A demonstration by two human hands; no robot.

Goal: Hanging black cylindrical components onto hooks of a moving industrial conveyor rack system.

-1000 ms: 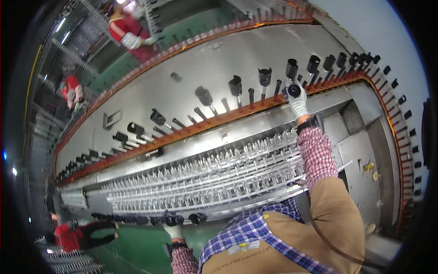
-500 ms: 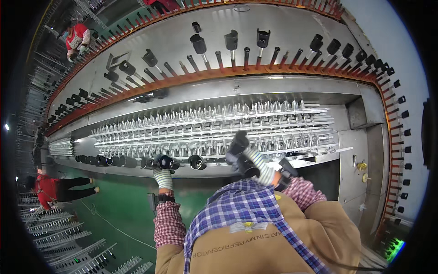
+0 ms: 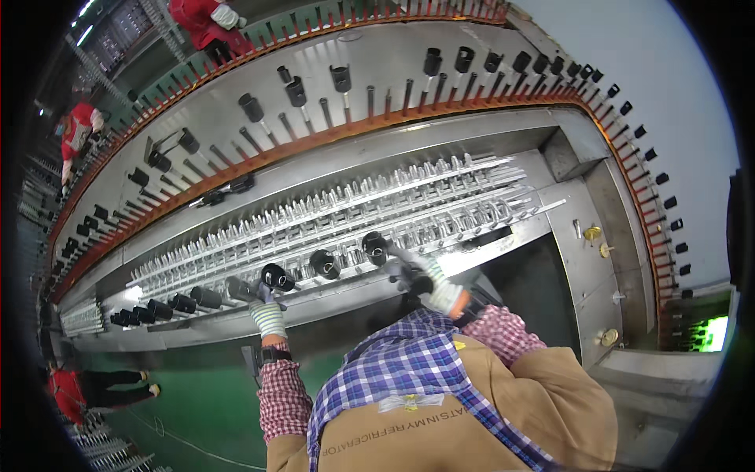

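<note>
A row of black cylindrical cups (image 3: 206, 296) runs along the near edge of the metal trough. My left hand (image 3: 269, 316), in a striped knit glove, is closed at the side of one open-topped black cup (image 3: 278, 276) in that row. Two more black cups stand to its right, a middle cup (image 3: 324, 264) and a right cup (image 3: 374, 248). My right hand (image 3: 439, 289), gloved too and smeared by motion, grips a dark cylindrical piece (image 3: 410, 280) just below the right cup. Its fingertips are partly hidden behind that piece.
Racks of silver metal prongs (image 3: 330, 206) fill the trough. Beyond it, an orange-edged conveyor track (image 3: 314, 140) carries upright rods, some topped with black cups (image 3: 340, 79). Brass-coloured fittings (image 3: 592, 233) sit on the right panel. People in red work farther off at the left.
The view has turned, so the trough slants up to the right. One more black cup now stands at the right end of the row, and my right hand is lower beside it.
</note>
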